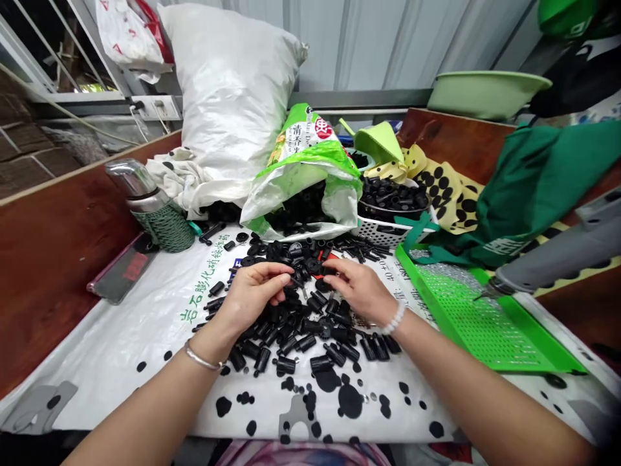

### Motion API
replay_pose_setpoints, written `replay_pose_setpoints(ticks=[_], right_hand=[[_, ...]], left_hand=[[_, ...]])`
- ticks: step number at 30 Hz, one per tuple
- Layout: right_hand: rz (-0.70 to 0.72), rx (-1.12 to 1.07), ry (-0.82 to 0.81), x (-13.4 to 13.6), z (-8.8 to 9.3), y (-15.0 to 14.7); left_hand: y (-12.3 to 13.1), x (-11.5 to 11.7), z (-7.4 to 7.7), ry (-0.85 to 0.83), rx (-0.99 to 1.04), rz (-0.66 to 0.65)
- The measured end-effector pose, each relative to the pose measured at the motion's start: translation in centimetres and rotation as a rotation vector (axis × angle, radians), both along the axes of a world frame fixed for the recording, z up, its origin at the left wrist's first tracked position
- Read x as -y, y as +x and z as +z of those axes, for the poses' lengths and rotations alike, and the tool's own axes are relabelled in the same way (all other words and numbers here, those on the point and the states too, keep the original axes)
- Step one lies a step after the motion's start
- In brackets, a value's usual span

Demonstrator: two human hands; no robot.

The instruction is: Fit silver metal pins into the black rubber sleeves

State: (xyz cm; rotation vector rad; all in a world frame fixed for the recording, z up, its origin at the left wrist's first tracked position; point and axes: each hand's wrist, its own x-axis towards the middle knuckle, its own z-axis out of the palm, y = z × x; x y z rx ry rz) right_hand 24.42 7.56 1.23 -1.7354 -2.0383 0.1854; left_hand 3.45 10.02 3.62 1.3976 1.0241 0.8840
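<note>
My left hand (259, 285) is closed in a pinch over the pile, thumb and forefinger together at a small black part (297, 278) that is mostly hidden. Facing it, my right hand (361, 291) has its bent fingertips at a black round cap (314, 266). Beneath and around both hands spreads a heap of small black plastic parts (281, 317), many of them short cylinders with a thin stem. Nearer to me lie several loose black cylinders (320, 364).
Behind the heap lies an open green-and-white bag (334, 169) of black parts, beside a white basket (376, 228). To the right are a green perforated tray (466, 323) and a grey electric screwdriver (548, 259). A thermos (160, 217) and a phone (121, 268) are at left.
</note>
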Motion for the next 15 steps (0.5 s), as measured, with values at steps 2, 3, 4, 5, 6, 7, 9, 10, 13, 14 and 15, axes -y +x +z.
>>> replay_pose_setpoints(ticks=[2, 3, 4, 5, 6, 7, 9, 10, 13, 14, 15], right_hand=[[0.054, -0.078, 0.030, 2.2, 0.6, -0.5], [0.082, -0.155, 0.055, 3.1, 0.7, -0.7], [0.100, -0.220, 0.074, 3.9, 0.8, -0.8], [0.112, -0.277, 0.087, 4.5, 0.8, -0.9], [0.116, -0.316, 0.093, 4.9, 0.8, -1.0], [0.113, -0.331, 0.091, 5.2, 0.7, -0.9], [0.110, -0.341, 0.083, 5.5, 0.6, -0.9], [0.108, -0.345, 0.082, 5.6, 0.6, -0.8], [0.103, -0.353, 0.082, 5.7, 0.3, -1.0], [0.103, -0.355, 0.093, 5.7, 0.2, -1.2], [0.106, -0.356, 0.113, 5.7, 0.0, -1.4]], left_hand=[[1.2, 0.3, 0.1, 0.004, 0.035, -0.039], [1.8, 0.5, 0.1, 0.013, 0.041, -0.057], [2.2, 0.8, 0.1, 0.026, 0.043, -0.072], [2.5, 1.0, 0.1, 0.040, 0.042, -0.083], [2.7, 1.1, 0.1, 0.053, 0.039, -0.092], [2.8, 1.3, 0.1, 0.064, 0.034, -0.095], [2.8, 1.5, 0.1, 0.087, 0.017, -0.090], [2.7, 1.6, 0.1, 0.097, 0.003, -0.087], [2.5, 2.0, -0.4, 0.150, -0.056, -0.088], [2.6, 2.1, -0.6, 0.193, -0.087, -0.093], [2.6, 2.3, -0.8, 0.253, -0.127, -0.095]])
